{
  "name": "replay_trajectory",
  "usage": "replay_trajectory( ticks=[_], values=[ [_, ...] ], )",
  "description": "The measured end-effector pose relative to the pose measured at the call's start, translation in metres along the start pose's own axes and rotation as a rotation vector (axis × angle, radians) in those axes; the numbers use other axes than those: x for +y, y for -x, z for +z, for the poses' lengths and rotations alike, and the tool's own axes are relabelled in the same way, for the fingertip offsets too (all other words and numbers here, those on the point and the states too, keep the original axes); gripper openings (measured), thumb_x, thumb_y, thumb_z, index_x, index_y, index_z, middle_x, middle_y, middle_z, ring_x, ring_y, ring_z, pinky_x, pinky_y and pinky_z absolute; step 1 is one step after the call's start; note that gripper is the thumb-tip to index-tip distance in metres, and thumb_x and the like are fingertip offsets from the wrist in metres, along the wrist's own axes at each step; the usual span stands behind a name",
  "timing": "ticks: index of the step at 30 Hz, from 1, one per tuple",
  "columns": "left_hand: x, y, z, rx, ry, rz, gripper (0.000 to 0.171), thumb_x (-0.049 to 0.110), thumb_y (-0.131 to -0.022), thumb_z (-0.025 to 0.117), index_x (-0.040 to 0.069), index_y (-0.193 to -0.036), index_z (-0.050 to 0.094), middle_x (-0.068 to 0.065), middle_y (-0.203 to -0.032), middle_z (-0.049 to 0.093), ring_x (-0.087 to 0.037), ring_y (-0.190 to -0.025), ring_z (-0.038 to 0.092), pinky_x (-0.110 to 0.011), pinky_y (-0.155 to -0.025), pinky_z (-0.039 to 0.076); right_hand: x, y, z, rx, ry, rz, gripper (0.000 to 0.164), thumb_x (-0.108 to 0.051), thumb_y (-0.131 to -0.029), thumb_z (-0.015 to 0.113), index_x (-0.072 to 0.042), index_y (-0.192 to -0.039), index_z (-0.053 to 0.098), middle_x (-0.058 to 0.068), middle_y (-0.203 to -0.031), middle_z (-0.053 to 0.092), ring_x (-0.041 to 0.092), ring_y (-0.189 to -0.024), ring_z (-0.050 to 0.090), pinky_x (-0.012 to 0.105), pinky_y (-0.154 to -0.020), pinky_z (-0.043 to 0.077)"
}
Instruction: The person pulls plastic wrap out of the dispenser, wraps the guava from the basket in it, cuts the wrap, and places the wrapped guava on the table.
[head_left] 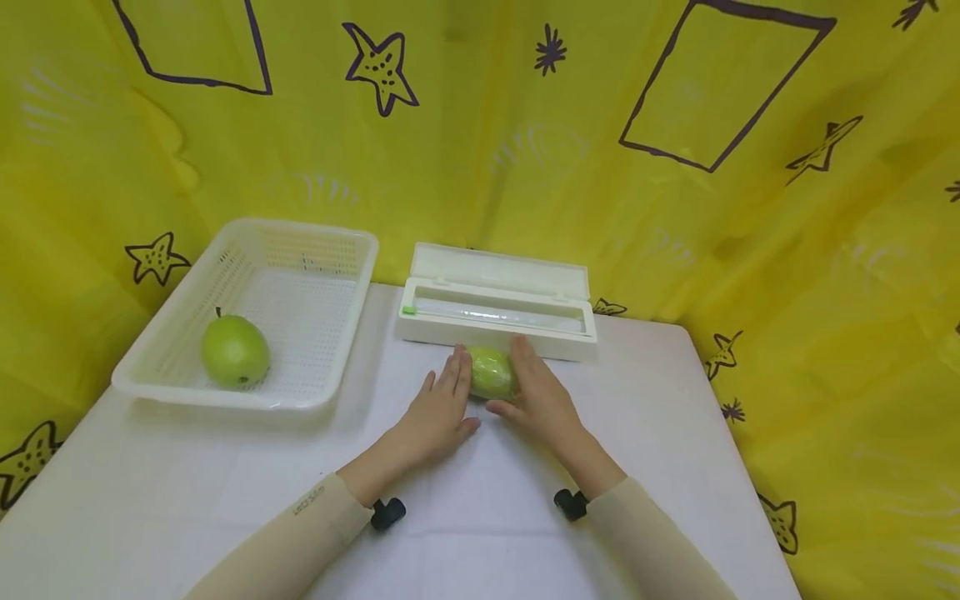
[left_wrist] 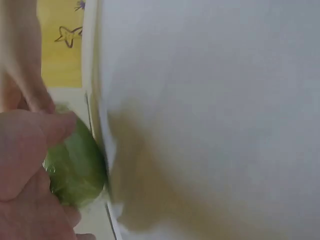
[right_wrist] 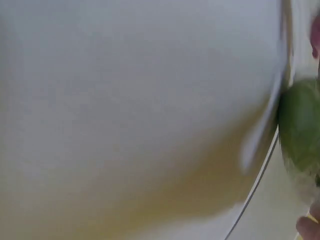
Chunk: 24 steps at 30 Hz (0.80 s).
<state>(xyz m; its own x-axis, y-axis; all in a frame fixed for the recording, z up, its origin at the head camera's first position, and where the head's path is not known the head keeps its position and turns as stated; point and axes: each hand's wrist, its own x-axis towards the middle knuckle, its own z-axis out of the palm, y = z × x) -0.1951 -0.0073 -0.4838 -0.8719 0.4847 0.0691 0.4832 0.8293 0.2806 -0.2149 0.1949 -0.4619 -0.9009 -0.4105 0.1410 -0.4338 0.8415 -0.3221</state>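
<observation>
Bright head view, dimmer, blurred wrist views, glints on wrapped fruit (head_left: pixel 492 372)

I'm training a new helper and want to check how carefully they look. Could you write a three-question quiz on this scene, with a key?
1. Fill in: The green fruit between the left hand and the right hand is covered in clear ____.
2. True or false: The lid of the long white box stands open.
3. Where is the pear that no hand touches?
A) inside the long white box
B) inside the white basket
C) between the two hands

Key: 1. film; 2. true; 3. B
</observation>
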Motion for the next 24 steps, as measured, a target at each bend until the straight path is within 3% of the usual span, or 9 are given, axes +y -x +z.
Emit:
replay_trajectory(
  ticks=[6,12,14,17,19,21,23,24],
  values=[
    [0.005,-0.005,-0.008,0.006,0.057,0.000,0.100,0.049,-0.098,0.058,-0.006,-0.156,-0.002,-0.025,-0.164,-0.004,-0.037,-0.151,0.014,-0.058,-0.119,0.023,-0.020,0.011,0.005,0.014,0.394,0.006,0.103,-0.050,-0.088,0.070,0.009,-0.154,0.019,0.029,-0.160,0.021,0.040,-0.150,0.018,0.058,-0.119,0.023],
    [0.017,-0.014,-0.011,0.047,-0.100,-0.008,0.105,0.045,-0.088,0.073,0.002,-0.159,0.007,-0.027,-0.164,0.003,-0.042,-0.149,0.022,-0.056,-0.117,0.029,-0.030,0.004,0.005,-0.007,0.483,0.095,0.108,-0.045,-0.081,0.079,0.014,-0.150,0.021,0.036,-0.153,0.029,0.047,-0.144,0.032,0.057,-0.114,0.034],
    [0.018,-0.017,-0.012,0.046,-0.135,-0.005,0.105,0.046,-0.088,0.073,0.004,-0.160,0.010,-0.028,-0.163,0.007,-0.043,-0.147,0.026,-0.055,-0.117,0.030,-0.028,0.003,0.004,-0.043,0.439,0.109,0.111,-0.050,-0.082,0.078,0.014,-0.150,0.019,0.037,-0.154,0.027,0.047,-0.144,0.030,0.057,-0.114,0.034],
    [0.015,-0.016,-0.017,0.027,-0.062,0.021,0.099,0.048,-0.091,0.069,0.006,-0.160,0.012,-0.028,-0.163,0.009,-0.044,-0.146,0.027,-0.058,-0.115,0.031,-0.019,0.004,-0.002,-0.084,0.275,0.102,0.112,-0.054,-0.084,0.074,0.012,-0.153,0.015,0.034,-0.157,0.022,0.046,-0.146,0.026,0.059,-0.114,0.032],
    [0.009,-0.013,-0.021,-0.032,0.090,0.064,0.098,0.048,-0.093,0.065,0.009,-0.161,0.006,-0.026,-0.164,0.001,-0.045,-0.149,0.018,-0.062,-0.115,0.028,-0.011,0.007,-0.007,-0.099,0.091,0.101,0.108,-0.054,-0.088,0.069,0.007,-0.156,0.012,0.029,-0.161,0.018,0.043,-0.148,0.022,0.059,-0.116,0.028],
    [-0.001,-0.008,-0.026,-0.087,0.308,0.094,0.097,0.046,-0.095,0.063,0.013,-0.161,0.000,-0.021,-0.165,-0.005,-0.044,-0.150,0.012,-0.064,-0.116,0.023,-0.003,0.012,-0.012,-0.092,-0.090,0.111,0.100,-0.052,-0.092,0.065,0.001,-0.158,0.011,0.022,-0.164,0.016,0.039,-0.149,0.022,0.058,-0.117,0.026],
    [-0.012,-0.005,-0.032,-0.086,0.534,0.076,0.094,0.041,-0.097,0.063,0.016,-0.161,-0.001,-0.017,-0.166,0.002,-0.043,-0.150,0.016,-0.066,-0.114,0.025,0.005,0.016,-0.017,-0.068,-0.229,0.130,0.092,-0.050,-0.096,0.061,-0.006,-0.160,0.011,0.016,-0.165,0.017,0.038,-0.149,0.023,0.058,-0.118,0.025],
    [-0.017,-0.004,-0.035,-0.051,0.632,0.060,0.090,0.037,-0.098,0.062,0.016,-0.161,0.003,-0.016,-0.166,0.010,-0.043,-0.148,0.022,-0.066,-0.113,0.027,0.009,0.018,-0.019,-0.050,-0.277,0.139,0.089,-0.050,-0.097,0.059,-0.009,-0.160,0.012,0.014,-0.165,0.019,0.037,-0.149,0.024,0.057,-0.118,0.025]
  ],
)
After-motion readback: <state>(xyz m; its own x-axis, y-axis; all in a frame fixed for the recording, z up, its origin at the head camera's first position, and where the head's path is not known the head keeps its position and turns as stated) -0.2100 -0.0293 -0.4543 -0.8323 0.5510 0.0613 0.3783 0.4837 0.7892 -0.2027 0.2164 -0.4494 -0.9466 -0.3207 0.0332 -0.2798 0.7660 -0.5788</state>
